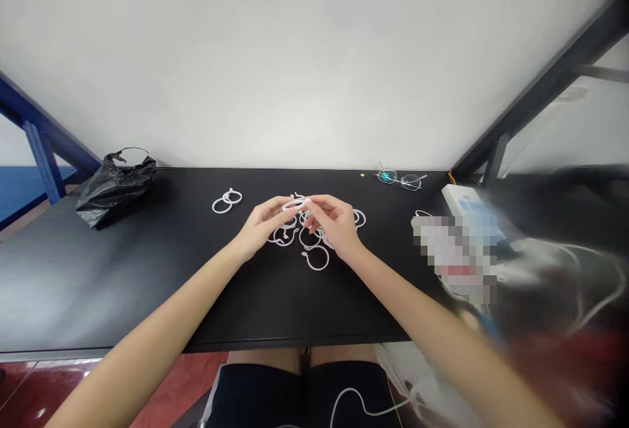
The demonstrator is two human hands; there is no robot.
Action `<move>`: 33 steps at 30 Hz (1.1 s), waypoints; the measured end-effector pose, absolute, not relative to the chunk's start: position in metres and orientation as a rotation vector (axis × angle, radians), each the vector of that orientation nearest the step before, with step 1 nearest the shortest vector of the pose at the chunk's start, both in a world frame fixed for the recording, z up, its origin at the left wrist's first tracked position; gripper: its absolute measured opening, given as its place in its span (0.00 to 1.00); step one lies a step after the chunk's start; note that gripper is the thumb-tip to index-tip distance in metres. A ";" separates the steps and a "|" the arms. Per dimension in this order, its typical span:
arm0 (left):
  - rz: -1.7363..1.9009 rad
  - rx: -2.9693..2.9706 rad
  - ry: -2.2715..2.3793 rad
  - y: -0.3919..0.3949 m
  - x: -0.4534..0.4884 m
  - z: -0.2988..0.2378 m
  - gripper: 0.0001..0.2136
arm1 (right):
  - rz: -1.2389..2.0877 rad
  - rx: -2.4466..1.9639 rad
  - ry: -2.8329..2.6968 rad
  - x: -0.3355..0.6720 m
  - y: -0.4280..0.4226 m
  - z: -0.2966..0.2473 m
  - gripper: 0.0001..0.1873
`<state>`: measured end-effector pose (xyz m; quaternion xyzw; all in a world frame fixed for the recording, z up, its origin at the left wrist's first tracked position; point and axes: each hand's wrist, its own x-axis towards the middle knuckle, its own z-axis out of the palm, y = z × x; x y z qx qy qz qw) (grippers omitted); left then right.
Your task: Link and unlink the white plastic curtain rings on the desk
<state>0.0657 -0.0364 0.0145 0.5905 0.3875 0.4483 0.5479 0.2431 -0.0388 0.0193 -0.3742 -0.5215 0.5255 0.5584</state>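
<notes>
White plastic curtain rings (315, 269) lie in a loose heap on the black table (98, 284), near the middle of its width, and my hands work right above them. My left hand (265, 221) and my right hand (334, 221) meet at the fingertips, both narrow and closed in, holding 1 ring (289, 207) between them, tilted just over the far side of the heap. Below my hands the rings overlap so much that I cannot count them exactly, and small tabs stick out from several. Off to the left, 2 more rings (214, 206) overlap each other, well apart from the heap. Farther left, by the far edge of the table, sits a crumpled black plastic bag (118, 189). To the right, wire-rimmed glasses (400, 180) lie open near the far edge, and a white box with blue markings (459, 200) sits beside a pixelated object (455, 257) that I cannot make out.
</notes>
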 end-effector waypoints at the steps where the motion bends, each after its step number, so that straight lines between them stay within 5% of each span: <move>1: 1.055 1.387 0.908 -0.036 0.066 0.015 0.19 | 1.244 -0.870 -1.225 0.243 -0.039 0.019 0.16; 33: 0.990 1.408 0.840 -0.036 0.064 0.008 0.15 | 1.257 -0.844 -1.247 0.246 -0.039 0.020 0.15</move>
